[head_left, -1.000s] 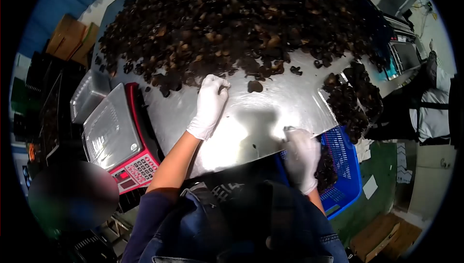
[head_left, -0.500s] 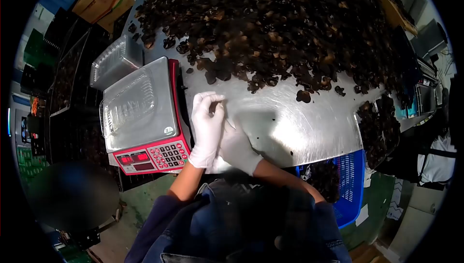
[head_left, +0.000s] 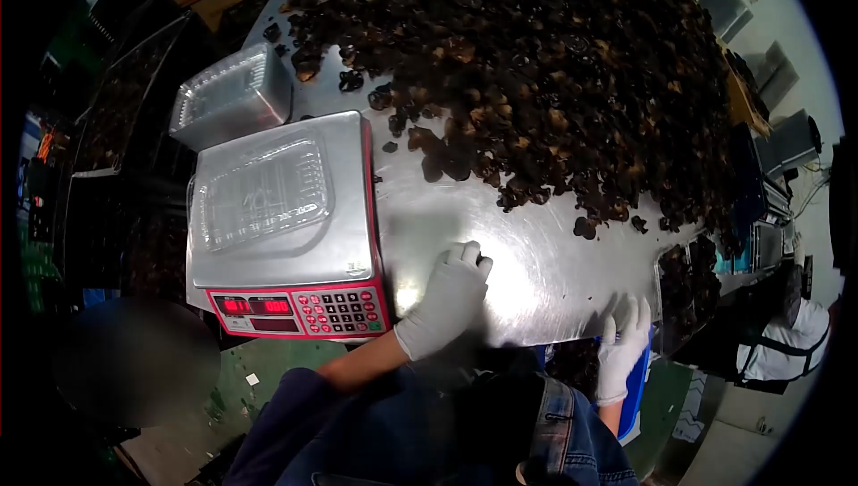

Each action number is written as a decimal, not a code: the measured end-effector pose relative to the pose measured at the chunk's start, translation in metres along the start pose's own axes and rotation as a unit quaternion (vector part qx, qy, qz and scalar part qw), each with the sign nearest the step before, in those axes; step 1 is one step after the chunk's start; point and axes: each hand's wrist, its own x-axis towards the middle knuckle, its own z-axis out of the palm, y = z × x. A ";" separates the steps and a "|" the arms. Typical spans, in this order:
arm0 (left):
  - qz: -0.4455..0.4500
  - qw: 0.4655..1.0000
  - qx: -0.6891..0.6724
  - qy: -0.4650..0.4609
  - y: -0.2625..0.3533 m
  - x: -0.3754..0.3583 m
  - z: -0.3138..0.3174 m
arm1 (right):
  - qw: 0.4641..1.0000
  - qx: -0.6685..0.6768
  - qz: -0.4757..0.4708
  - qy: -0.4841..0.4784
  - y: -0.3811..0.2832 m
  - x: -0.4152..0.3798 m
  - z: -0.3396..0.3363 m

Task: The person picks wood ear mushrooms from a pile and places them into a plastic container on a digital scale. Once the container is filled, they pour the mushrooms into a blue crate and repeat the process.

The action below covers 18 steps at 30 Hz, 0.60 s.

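Observation:
My left hand point(head_left: 447, 298), in a white glove, rests low over the metal table point(head_left: 527, 298) just right of the scale. Its fingers are curled together, with a small dark spot at the fingertips that I cannot make out. My right hand point(head_left: 626, 352), gloved too, is at the table's front edge above the blue basket point(head_left: 634, 397), fingers stretched and apart, holding nothing visible. A clear plastic tray point(head_left: 264, 191) lies on the plate of the red scale point(head_left: 290, 312), whose display is lit.
A big heap of dark wood ear mushrooms point(head_left: 536, 75) covers the back of the table. Stacked clear trays point(head_left: 237, 93) stand behind the scale. More mushrooms point(head_left: 684, 298) fill a container at the right edge. Dark crates point(head_left: 125, 111) stand at the left.
My hands, together beside the scale before, have parted. The right hand moved right to the table's edge; the left moved slightly right and nearer to me. The view has shifted too.

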 end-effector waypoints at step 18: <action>-0.146 0.946 0.240 0.163 -0.045 0.115 -0.027 | 0.953 0.119 -0.275 -0.037 -0.133 0.099 0.107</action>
